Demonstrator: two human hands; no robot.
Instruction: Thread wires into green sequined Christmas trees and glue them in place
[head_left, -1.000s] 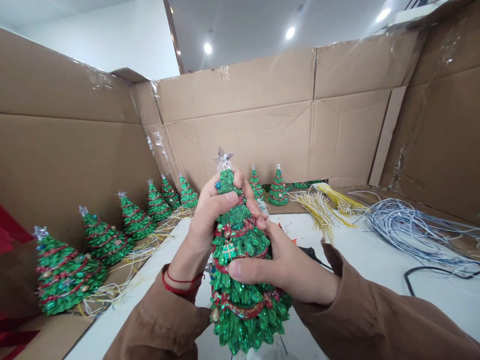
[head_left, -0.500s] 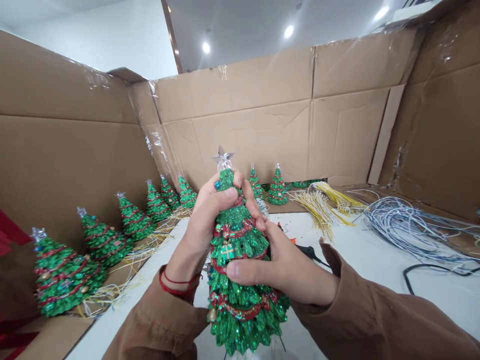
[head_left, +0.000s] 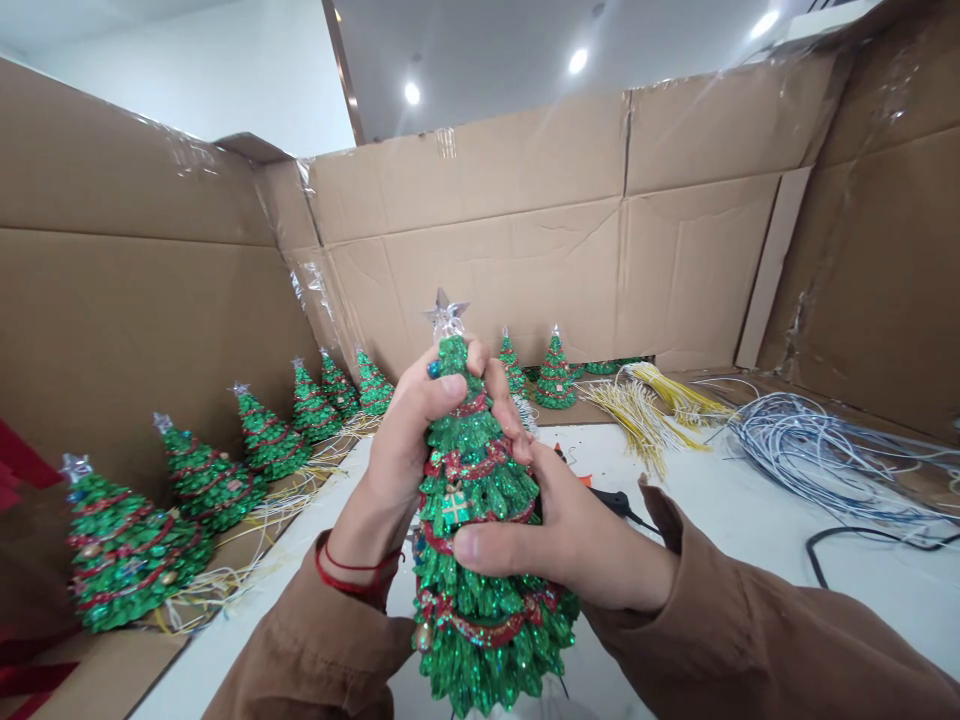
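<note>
Both my hands hold a glittery green Christmas tree figurine (head_left: 487, 610) with red garlands and a small gift ornament. A clear star (head_left: 447, 308) tops it, and the tree leans slightly away from me. My left hand (head_left: 416, 420) wraps around its upper part, thumb across the front just below the tip. Lower down, my right hand (head_left: 555, 530) grips the right side, its thumb pressed over the middle tier. The fingers behind the tree are partly hidden. Behind my right hand, a black-handled tool (head_left: 616, 503) with a cord lies on the white tabletop (head_left: 720, 570).
More tree figurines (head_left: 131, 550) stand in a row along the left, thin wires (head_left: 247, 545) beside them. Others (head_left: 556, 372) stand at the back. Yellow-white wire bundles (head_left: 637, 420) and a blue-white wire heap (head_left: 795, 455) lie right. Cardboard walls (head_left: 487, 240) enclose the table; a black cable (head_left: 817, 565) curves at right.
My left thumb has shifted slightly left on the tree's upper part. The tree and both hands otherwise stay almost in place.
</note>
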